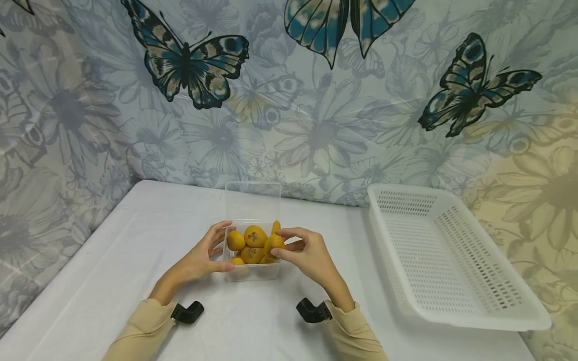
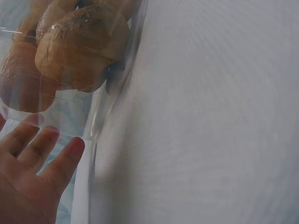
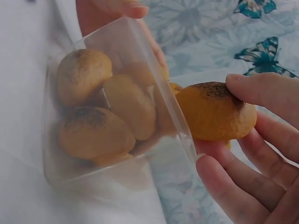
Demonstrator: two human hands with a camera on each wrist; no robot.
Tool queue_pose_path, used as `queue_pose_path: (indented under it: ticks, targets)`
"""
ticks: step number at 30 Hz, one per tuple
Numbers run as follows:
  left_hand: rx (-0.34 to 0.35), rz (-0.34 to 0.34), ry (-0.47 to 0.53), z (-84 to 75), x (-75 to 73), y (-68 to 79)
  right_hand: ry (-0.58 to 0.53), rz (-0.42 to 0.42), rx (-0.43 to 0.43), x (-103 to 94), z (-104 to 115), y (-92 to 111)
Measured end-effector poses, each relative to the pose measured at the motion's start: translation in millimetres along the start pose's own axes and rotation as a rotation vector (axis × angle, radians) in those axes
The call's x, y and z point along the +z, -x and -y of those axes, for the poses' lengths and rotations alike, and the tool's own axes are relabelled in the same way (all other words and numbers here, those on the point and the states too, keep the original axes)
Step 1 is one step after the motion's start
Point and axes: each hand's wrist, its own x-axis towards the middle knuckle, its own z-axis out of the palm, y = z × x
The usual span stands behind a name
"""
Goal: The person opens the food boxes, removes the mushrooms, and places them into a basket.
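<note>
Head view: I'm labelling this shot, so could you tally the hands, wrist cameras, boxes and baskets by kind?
Hands, left hand and right hand: 2
Wrist cameras, both black: 2
Clear box: 1
White basket: 1
Total: 6

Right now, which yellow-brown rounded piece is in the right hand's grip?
The yellow-brown rounded piece rightmost in the head view, at the right rim of the clear plastic box; only it is pinched by the right hand.
</note>
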Motion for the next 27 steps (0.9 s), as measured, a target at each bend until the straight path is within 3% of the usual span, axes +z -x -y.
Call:
queue_pose_path:
  ticks: [12,27]
  targets:
    - [-0.013,0.004,-0.002,-0.1,0.8,1.1,-0.022,-0.051,-0.018,-15.0,5,4]
    - [-0.016,0.0,0.021,-0.3,1.8,0.1,0.023,-0.138,-0.057,-60.1,2,15]
